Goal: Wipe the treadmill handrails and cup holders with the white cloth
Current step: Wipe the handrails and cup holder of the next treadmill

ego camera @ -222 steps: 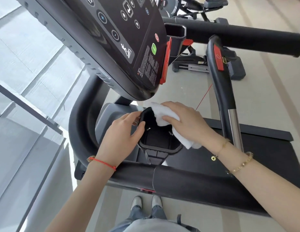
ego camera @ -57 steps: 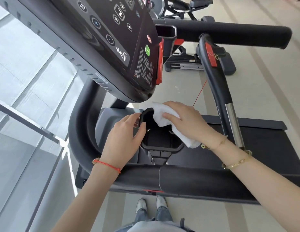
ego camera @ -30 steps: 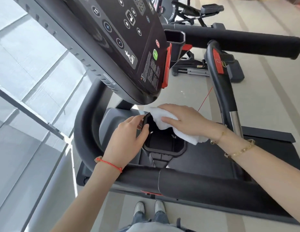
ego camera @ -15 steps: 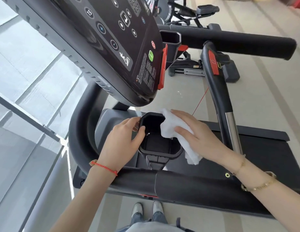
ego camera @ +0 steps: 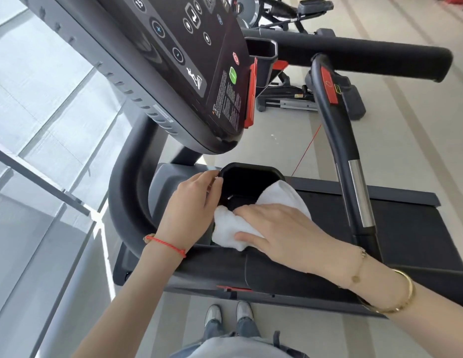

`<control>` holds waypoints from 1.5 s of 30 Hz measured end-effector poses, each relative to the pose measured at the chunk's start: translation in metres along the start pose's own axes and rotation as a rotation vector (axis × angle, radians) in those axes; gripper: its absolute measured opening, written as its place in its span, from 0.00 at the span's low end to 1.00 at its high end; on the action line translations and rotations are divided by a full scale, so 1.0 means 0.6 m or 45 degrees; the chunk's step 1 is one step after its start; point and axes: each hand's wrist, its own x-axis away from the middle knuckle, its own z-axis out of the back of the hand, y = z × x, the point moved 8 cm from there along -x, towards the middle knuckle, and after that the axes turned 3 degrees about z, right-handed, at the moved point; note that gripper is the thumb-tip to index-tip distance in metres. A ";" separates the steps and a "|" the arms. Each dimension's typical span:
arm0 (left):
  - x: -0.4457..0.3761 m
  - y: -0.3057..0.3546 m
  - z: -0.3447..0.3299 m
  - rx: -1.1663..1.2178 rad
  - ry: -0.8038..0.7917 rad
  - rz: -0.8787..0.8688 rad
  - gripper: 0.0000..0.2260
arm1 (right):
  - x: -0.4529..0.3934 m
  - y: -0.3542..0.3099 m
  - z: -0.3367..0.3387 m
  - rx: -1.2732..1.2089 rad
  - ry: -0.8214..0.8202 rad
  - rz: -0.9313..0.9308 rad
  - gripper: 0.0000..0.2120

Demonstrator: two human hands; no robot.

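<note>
- Right hand (ego camera: 282, 233), fingers flat, presses white cloth (ego camera: 251, 223) onto the black cup holder (ego camera: 251, 177) rim
- Left hand (ego camera: 191, 205) grips the holder's left edge

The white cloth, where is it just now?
In the head view, the white cloth lies low and central under the right hand, on the black cup holder's near rim.

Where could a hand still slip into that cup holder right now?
The far half of the cup holder is bare, bordered by its back rim under the console. The near half is crowded: the white cloth drapes over the near rim under the right hand, and the left hand grips the left rim.
</note>
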 end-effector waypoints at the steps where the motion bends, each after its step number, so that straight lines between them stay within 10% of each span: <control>1: 0.001 -0.001 -0.001 0.000 -0.005 0.004 0.12 | 0.013 0.008 0.008 -0.005 -0.017 0.031 0.17; 20: -0.002 -0.006 -0.006 -0.031 -0.020 -0.001 0.16 | 0.062 0.056 0.037 -0.041 -0.009 0.226 0.16; 26: -0.002 -0.005 -0.005 -0.025 0.000 -0.020 0.14 | 0.040 0.152 0.097 -0.459 0.596 -0.334 0.19; 32: -0.001 -0.007 -0.007 -0.047 0.015 -0.033 0.14 | -0.099 0.124 0.033 0.117 0.056 -0.132 0.19; 45: -0.002 -0.004 -0.005 -0.042 0.038 -0.044 0.12 | -0.133 0.118 0.032 0.125 -0.071 -0.094 0.15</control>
